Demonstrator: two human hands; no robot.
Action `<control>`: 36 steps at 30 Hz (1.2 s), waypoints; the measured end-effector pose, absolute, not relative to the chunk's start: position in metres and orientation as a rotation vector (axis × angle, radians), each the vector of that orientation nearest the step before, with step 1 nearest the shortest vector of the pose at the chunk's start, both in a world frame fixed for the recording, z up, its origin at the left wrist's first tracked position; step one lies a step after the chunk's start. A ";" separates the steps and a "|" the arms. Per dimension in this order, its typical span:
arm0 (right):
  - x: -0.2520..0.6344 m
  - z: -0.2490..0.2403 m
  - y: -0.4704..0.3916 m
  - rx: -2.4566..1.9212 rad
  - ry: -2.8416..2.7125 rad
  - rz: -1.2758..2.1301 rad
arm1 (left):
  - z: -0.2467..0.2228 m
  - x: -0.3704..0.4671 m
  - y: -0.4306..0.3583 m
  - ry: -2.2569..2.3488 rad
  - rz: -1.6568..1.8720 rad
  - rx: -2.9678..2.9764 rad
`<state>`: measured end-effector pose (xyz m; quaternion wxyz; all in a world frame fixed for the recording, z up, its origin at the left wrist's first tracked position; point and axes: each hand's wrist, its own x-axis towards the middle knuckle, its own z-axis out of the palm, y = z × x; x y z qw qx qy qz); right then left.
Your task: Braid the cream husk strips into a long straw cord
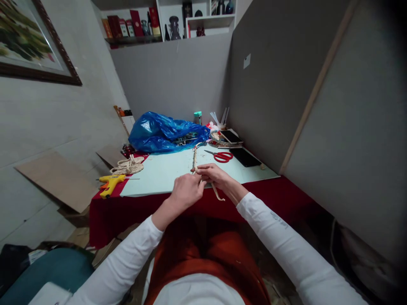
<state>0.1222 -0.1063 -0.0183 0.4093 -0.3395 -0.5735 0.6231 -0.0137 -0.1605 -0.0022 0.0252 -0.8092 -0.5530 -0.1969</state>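
A cream braided cord [195, 158] runs away from my fingers across the pale green board [159, 178], its far end near the blue bag. My left hand [188, 188] is closed at the near end of the braid, knuckles up. Beside it, my right hand [213, 174] pinches the same cord with thumb and fingers. A loose strand [218, 194] hangs below my right hand over the table's front edge. The exact crossing of strands between my fingers is hidden. Red-handled scissors [222, 157] lie just beyond my right hand.
A crumpled blue plastic bag [159, 131] covers the back. At left are a yellow glue gun [111, 184] and woven cord pieces [127, 165]. A black phone-like slab [244, 157], another phone [231, 137] and glue sticks [222, 116] sit at right, near the grey partition [267, 84].
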 end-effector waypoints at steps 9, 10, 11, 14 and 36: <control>0.123 -0.023 -0.108 -0.813 -1.607 1.467 | 0.004 -0.036 -0.104 -2.371 -1.620 -3.094; 0.125 -0.024 -0.108 -0.831 -1.645 1.445 | 0.001 -0.034 -0.104 -2.386 -1.613 -3.163; 0.126 -0.024 -0.108 -0.854 -1.687 1.420 | -0.001 -0.033 -0.104 -2.397 -1.611 -3.215; 0.131 -0.023 -0.107 -0.956 -1.833 1.316 | -0.004 -0.032 -0.108 -2.440 -1.613 -3.284; 0.102 -0.011 -0.165 -1.414 -2.230 0.209 | -0.022 -0.045 -0.114 -2.382 -2.201 -2.994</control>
